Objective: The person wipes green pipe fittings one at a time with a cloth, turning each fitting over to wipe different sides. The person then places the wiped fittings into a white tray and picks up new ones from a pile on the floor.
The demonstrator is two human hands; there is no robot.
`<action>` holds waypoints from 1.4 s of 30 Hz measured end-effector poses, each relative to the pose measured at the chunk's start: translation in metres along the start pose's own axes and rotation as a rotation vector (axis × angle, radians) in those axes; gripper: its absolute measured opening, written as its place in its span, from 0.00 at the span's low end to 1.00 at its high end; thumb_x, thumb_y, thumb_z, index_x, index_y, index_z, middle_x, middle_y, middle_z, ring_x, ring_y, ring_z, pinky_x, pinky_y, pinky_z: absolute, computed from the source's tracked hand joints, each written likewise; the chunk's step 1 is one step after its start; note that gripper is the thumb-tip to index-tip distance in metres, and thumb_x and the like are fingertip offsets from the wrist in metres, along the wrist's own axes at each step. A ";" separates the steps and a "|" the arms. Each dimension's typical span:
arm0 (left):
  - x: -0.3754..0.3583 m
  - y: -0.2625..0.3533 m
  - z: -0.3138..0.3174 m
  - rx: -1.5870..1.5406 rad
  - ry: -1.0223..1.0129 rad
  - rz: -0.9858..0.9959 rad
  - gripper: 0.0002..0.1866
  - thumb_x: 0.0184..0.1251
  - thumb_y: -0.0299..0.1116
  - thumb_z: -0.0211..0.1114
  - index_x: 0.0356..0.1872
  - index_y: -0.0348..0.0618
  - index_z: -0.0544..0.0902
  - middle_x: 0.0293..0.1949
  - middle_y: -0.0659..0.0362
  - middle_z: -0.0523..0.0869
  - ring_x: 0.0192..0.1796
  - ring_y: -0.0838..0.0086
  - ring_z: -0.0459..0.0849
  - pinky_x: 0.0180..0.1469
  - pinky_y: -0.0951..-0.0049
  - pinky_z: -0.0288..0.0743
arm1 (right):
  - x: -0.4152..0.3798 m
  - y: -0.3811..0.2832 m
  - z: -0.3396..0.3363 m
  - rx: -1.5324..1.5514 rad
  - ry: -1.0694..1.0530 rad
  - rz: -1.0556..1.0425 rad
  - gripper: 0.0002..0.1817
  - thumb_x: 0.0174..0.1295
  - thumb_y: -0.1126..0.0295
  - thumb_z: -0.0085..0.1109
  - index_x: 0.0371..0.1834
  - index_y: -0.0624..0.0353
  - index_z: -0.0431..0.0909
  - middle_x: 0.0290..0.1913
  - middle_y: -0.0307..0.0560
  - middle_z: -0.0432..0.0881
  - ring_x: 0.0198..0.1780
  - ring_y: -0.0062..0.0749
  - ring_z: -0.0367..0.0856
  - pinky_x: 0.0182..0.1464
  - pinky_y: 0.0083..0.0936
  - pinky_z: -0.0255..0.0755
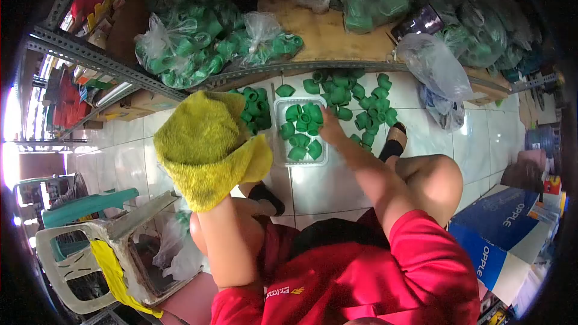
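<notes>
A yellow-green cloth [208,144] is draped over my left hand and hides its fingers. My right hand [328,126] is at the right rim of a white plastic tray [301,163], close to the green pipe fittings [304,121] lying in it. What its fingers hold, if anything, is too small to make out. Left of the tray stands a dense group of green fittings [257,108], partly behind the cloth. More loose green fittings [376,108] lie on the tiles to the right and beyond the tray.
A metal shelf [241,73] with bags of green fittings [198,45] crosses ahead. A clear plastic bag [435,66] hangs at the right. A worn plastic chair [120,253] stands at lower left, a blue-white box [497,229] at lower right.
</notes>
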State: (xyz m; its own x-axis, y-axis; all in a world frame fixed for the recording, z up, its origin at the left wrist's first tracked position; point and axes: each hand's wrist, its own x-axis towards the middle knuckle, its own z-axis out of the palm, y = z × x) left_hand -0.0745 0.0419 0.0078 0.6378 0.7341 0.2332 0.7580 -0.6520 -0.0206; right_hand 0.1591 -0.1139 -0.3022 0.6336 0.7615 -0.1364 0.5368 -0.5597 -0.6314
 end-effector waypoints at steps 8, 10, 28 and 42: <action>0.008 -0.004 0.015 -0.011 0.040 0.112 0.26 0.53 0.46 0.59 0.53 0.48 0.70 0.50 0.56 0.75 0.56 0.66 0.69 0.59 0.67 0.59 | -0.021 -0.053 -0.004 0.179 -0.032 -0.175 0.26 0.47 0.79 0.46 0.54 0.55 0.66 0.56 0.52 0.66 0.53 0.50 0.67 0.55 0.37 0.64; -0.005 0.005 0.012 -0.003 0.003 0.125 0.26 0.53 0.46 0.59 0.53 0.48 0.70 0.50 0.55 0.75 0.55 0.65 0.69 0.59 0.67 0.59 | -0.023 -0.055 -0.007 0.216 -0.010 -0.160 0.25 0.47 0.80 0.46 0.53 0.56 0.67 0.54 0.54 0.67 0.54 0.50 0.67 0.56 0.35 0.63; 0.014 0.036 -0.016 0.172 -0.278 0.182 0.24 0.50 0.47 0.57 0.49 0.48 0.73 0.47 0.55 0.77 0.51 0.63 0.72 0.54 0.65 0.63 | -0.009 0.040 -0.038 -0.644 -0.065 0.186 0.22 0.52 0.70 0.50 0.53 0.48 0.67 0.55 0.47 0.65 0.54 0.41 0.66 0.52 0.41 0.62; 0.023 0.060 -0.051 0.264 -0.411 0.173 0.24 0.49 0.47 0.57 0.47 0.49 0.74 0.45 0.55 0.78 0.48 0.62 0.74 0.50 0.64 0.65 | 0.056 -0.035 -0.117 0.217 -0.304 -0.092 0.11 0.48 0.62 0.63 0.25 0.55 0.73 0.25 0.36 0.74 0.28 0.22 0.71 0.31 0.24 0.67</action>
State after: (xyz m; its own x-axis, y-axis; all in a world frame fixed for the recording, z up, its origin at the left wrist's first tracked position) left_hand -0.0212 0.0104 0.0620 0.7177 0.6682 -0.1960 0.6114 -0.7393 -0.2822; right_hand 0.2411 -0.0900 -0.1987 0.3769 0.8857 -0.2711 0.4323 -0.4270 -0.7942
